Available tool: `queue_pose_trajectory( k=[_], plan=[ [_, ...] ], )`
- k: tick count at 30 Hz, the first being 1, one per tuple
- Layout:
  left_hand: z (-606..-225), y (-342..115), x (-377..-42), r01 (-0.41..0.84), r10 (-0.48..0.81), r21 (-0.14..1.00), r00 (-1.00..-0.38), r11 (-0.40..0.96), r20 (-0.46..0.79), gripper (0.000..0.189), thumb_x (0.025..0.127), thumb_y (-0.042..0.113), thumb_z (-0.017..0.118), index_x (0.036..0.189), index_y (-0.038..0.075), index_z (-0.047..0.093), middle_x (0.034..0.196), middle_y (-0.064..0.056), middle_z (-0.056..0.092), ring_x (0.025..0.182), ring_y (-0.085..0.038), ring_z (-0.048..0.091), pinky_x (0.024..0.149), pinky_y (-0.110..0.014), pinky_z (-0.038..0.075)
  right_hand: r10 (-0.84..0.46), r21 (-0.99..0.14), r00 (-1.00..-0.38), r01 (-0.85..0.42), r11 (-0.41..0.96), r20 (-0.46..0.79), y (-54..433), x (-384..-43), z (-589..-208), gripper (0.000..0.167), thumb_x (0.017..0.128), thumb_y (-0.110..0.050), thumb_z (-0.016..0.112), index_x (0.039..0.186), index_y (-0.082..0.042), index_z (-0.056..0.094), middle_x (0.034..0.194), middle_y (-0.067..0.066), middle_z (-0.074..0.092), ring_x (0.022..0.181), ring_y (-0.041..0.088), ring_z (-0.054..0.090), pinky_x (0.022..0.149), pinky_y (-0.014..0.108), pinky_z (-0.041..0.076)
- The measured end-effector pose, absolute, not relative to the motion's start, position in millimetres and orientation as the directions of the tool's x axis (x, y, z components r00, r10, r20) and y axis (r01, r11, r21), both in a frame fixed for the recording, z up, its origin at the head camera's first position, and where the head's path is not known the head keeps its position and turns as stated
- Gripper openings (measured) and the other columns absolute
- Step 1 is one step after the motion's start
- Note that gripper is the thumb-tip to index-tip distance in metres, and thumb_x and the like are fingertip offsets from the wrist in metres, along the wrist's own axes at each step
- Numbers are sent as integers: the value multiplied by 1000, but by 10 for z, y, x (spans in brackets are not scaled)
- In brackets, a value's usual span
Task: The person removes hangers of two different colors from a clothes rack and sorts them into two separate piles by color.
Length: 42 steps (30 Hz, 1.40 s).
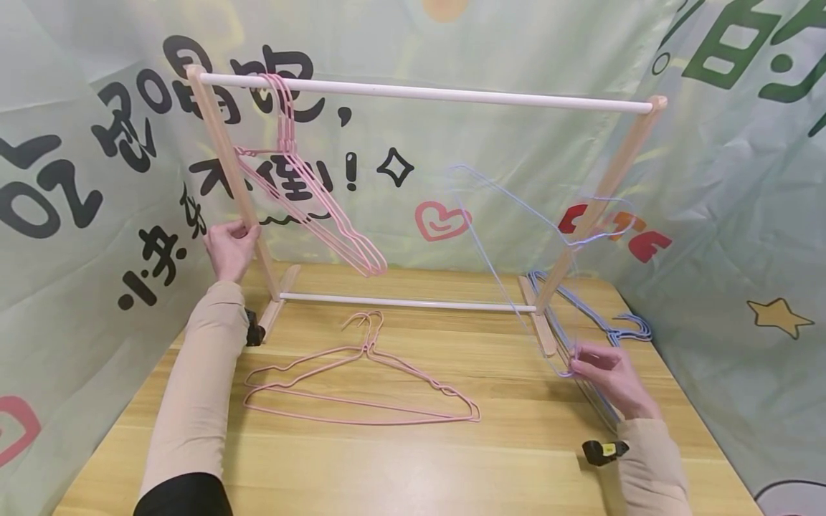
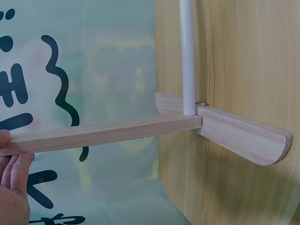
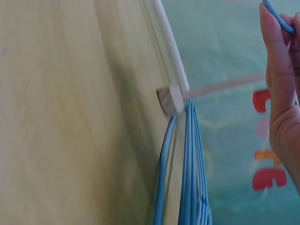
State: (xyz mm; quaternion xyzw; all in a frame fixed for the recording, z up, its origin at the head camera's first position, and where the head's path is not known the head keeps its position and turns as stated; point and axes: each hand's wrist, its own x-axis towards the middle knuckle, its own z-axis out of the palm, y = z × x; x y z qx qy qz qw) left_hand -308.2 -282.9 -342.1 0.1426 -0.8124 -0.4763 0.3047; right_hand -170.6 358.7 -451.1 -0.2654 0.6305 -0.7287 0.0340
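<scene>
My left hand [image 1: 231, 249] grips the left wooden upright [image 1: 222, 147] of a clothes rack, thumb on one side and fingers on the other in the left wrist view. With thumb and fingertips, my right hand [image 1: 609, 376] pinches a thin blue clothes hanger [image 3: 280, 19] by one lower corner. That hanger is raised and tilted, its hook toward the right upright [image 1: 622, 161]. Several pink hangers [image 1: 287, 136] hang together near the left end of the white top rail [image 1: 419, 92]. More blue hangers [image 1: 619, 334] lie bunched on the table, partly behind the right hand.
Pink hangers [image 1: 369, 347] lie overlapping on the wooden table [image 1: 400, 473], in front of the rack's lower white bar [image 1: 406, 303]. Wooden feet, the left one [image 2: 243, 136] and the right one [image 1: 537, 319], stand on the table. A printed cloth [image 1: 381, 236] encloses the back and sides.
</scene>
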Motion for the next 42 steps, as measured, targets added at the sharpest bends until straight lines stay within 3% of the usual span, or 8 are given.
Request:
queue_pose_trajectory(
  k=[6, 13, 20, 31, 42],
  plan=[
    [-3425, -2839, -3092, 62, -517, 861, -777, 505, 360, 31, 91, 18, 70, 118, 3, 73, 112, -26, 71, 119, -32, 62, 114, -42, 37, -352, -924, -870, -251, -287, 346, 3764, -1558, -4590, 40, 93, 23, 42, 111, 1, 71, 104, 1, 72, 97, 10, 70, 84, 26, 60],
    [-3422, -2819, -3100, 63, -527, 859, -766, 508, 368, 29, 91, 17, 70, 117, 3, 74, 111, -25, 72, 110, -33, 68, 110, -38, 44, -359, -899, -866, -200, -391, 348, 3975, -1439, -4694, 40, 94, 25, 36, 113, 8, 67, 107, 9, 73, 100, 17, 74, 90, 29, 58],
    [-3419, -2829, -3096, 65, -519, 863, -775, 501, 360, 31, 91, 18, 71, 117, 2, 73, 112, -25, 71, 123, -33, 58, 115, -42, 36, -314, -876, -875, -212, -433, 367, 4113, -1330, -4771, 46, 93, 27, 32, 113, 7, 68, 107, 11, 74, 100, 20, 74, 90, 27, 58],
    [-3446, -2850, -3119, 63, -529, 864, -768, 499, 361, 30, 90, 16, 71, 115, 0, 74, 111, -26, 72, 122, -31, 60, 114, -41, 39, -303, -761, -820, -225, -609, 485, 4233, -1270, -4859, 48, 92, 31, 24, 122, 19, 60, 117, 22, 69, 105, 34, 73, 95, 39, 56],
    [-3440, -2850, -3107, 55, -532, 868, -770, 493, 352, 31, 90, 18, 72, 116, 1, 73, 112, -24, 73, 124, -31, 55, 115, -42, 35, -223, -725, -867, -202, -659, 445, 4281, -1184, -4853, 45, 94, 29, 24, 117, 18, 62, 111, 26, 70, 103, 36, 73, 93, 40, 57]
  ],
)
